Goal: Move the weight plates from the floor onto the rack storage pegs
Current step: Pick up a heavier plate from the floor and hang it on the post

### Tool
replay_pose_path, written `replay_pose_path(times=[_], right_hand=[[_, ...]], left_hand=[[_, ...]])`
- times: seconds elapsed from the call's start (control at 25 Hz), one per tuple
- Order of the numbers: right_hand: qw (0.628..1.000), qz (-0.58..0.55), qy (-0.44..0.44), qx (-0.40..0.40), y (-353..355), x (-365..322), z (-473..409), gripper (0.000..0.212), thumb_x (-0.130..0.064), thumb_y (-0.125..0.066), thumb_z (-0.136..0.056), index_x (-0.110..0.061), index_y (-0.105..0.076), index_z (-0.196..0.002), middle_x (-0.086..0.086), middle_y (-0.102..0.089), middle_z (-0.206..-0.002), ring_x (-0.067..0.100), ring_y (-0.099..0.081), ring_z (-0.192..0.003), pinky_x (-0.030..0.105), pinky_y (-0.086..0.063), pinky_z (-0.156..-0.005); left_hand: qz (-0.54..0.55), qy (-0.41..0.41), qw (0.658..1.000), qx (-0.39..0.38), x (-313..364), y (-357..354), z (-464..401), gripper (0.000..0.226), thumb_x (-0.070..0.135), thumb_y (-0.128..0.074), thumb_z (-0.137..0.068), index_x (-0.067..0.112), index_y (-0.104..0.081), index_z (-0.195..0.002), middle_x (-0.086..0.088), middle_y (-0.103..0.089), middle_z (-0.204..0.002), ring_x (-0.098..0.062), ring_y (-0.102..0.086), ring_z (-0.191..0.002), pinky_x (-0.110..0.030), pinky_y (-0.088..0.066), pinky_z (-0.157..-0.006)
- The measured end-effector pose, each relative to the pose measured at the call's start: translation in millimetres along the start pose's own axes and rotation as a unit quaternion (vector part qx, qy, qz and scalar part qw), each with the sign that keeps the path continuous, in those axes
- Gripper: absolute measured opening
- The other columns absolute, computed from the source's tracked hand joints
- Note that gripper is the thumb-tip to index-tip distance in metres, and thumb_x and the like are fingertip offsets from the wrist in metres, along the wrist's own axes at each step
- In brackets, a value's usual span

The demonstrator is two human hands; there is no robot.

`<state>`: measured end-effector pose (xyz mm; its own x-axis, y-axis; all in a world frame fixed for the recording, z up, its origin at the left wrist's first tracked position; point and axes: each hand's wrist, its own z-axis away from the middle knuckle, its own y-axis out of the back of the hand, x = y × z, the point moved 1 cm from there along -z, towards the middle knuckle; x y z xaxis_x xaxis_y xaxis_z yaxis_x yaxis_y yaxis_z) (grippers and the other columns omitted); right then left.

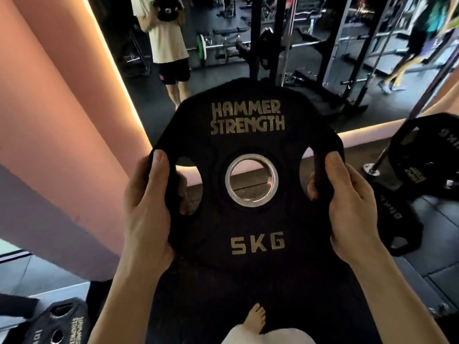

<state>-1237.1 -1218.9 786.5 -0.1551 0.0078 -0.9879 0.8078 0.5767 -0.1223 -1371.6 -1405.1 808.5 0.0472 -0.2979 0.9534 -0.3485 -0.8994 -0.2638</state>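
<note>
Head view | left hand (149, 207) and right hand (352, 209) are gripping 5 kg plate (248, 219) by side cutouts | risk: plate slipping onto bare foot (254, 319) directly beneath

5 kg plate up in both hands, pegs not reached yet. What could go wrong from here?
1. The 5KG plate hangs right above a bare foot; a slip from the left hand or right hand would likely land on it.
2. Held face-on, the plate hides much of the view ahead, so lining its centre hole up with a peg may be partly blind.
3. Another plate lies on the floor at lower left, a possible trip hazard.
</note>
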Motion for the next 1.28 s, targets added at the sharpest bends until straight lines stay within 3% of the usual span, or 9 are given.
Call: replay_pose_path(times=[0.12, 0.24, 0.52, 0.72, 0.92, 1.04, 1.16, 1.28], right_hand=[[0.999, 0.002, 0.015, 0.036, -0.9, -1.6, -53.3, 0.048, -0.053, -0.051, -0.090, -0.009, -0.058, -0.076, 0.004, -0.055, -0.068, 0.016, -0.053, -0.065, 0.026, -0.046, -0.063], [0.995, 0.011, 0.020, 0.092, 3.8, -7.7, -89.9, 0.043, -0.055, -0.052, -0.085, -0.015, -0.062, -0.072, -0.002, -0.060, -0.067, 0.011, -0.058, -0.065, 0.021, -0.048, -0.059], [0.964, -0.007, 0.032, 0.263, 22.7, -10.5, -145.0, 0.036, -0.058, -0.056, -0.076, -0.025, -0.072, -0.073, -0.005, -0.067, -0.072, 0.010, -0.064, -0.070, 0.023, -0.054, -0.065], [0.919, 0.033, 0.066, 0.388, 22.3, -13.0, -191.5, 0.036, -0.059, -0.055, -0.077, -0.027, -0.069, -0.067, -0.003, -0.062, -0.063, 0.014, -0.057, -0.064, 0.028, -0.048, -0.063], [0.864, 0.034, 0.109, 0.491, 25.3, -26.6, -227.9, 0.037, -0.055, -0.052, -0.080, -0.022, -0.066, -0.071, -0.005, -0.061, -0.059, 0.006, -0.057, -0.055, 0.016, -0.049, -0.053], [0.838, 0.047, 0.135, 0.527, 36.1, -42.7, -248.7, 0.038, -0.056, -0.051, -0.080, -0.025, -0.068, -0.067, -0.004, -0.061, -0.057, 0.006, -0.057, -0.053, 0.015, -0.048, -0.050], [0.821, 0.051, 0.154, 0.548, 55.9, -58.6, -271.1, 0.040, -0.062, -0.052, -0.074, -0.026, -0.068, -0.065, -0.003, -0.060, -0.055, 0.005, -0.056, -0.050, 0.015, -0.047, -0.047], [0.806, 0.064, 0.177, 0.562, 86.8, -76.8, -295.2, 0.047, -0.064, -0.053, -0.072, -0.019, -0.063, -0.068, -0.002, -0.058, -0.054, 0.007, -0.055, -0.048, 0.016, -0.046, -0.045]], left_hand=[[0.008, 0.008, 0.999, -0.038, -10.5, -33.4, -58.0, 0.025, 0.038, -0.049, -0.096, 0.016, -0.059, -0.091, -0.002, -0.046, -0.061, -0.013, -0.040, -0.048, -0.021, -0.037, -0.042], [0.007, 0.013, 0.996, -0.084, -22.8, -67.6, -105.4, 0.024, 0.037, -0.047, -0.099, 0.018, -0.058, -0.087, -0.002, -0.047, -0.062, -0.014, -0.040, -0.048, -0.021, -0.037, -0.041], [0.016, 0.051, 0.970, -0.238, -58.2, -157.5, -201.3, 0.027, 0.049, -0.053, -0.085, 0.027, -0.059, -0.072, -0.009, -0.049, -0.067, -0.017, -0.041, -0.051, -0.029, -0.035, -0.049], [0.048, 0.077, 0.928, -0.363, -84.2, -231.0, -274.9, 0.029, 0.048, -0.053, -0.090, 0.023, -0.058, -0.076, -0.008, -0.050, -0.068, -0.020, -0.040, -0.054, -0.033, -0.033, -0.054], [0.083, 0.090, 0.879, -0.461, -85.5, -301.3, -322.9, 0.028, 0.047, -0.059, -0.089, 0.022, -0.060, -0.078, -0.012, -0.047, -0.074, -0.019, -0.040, -0.056, -0.030, -0.035, -0.052], [0.108, 0.092, 0.856, -0.497, -81.4, -348.2, -337.5, 0.023, 0.043, -0.061, -0.088, 0.023, -0.065, -0.077, -0.009, -0.056, -0.076, -0.020, -0.051, -0.064, -0.029, -0.042, -0.057], [0.134, 0.097, 0.846, -0.507, -78.9, -394.9, -343.3, 0.019, 0.041, -0.059, -0.083, 0.031, -0.074, -0.079, 0.005, -0.072, -0.084, -0.012, -0.066, -0.081, -0.028, -0.050, -0.072], [0.152, 0.078, 0.836, -0.522, -77.0, -446.1, -348.9, 0.021, 0.047, -0.060, -0.082, 0.030, -0.073, -0.081, 0.006, -0.070, -0.078, -0.010, -0.063, -0.069, -0.031, -0.046, -0.066]])
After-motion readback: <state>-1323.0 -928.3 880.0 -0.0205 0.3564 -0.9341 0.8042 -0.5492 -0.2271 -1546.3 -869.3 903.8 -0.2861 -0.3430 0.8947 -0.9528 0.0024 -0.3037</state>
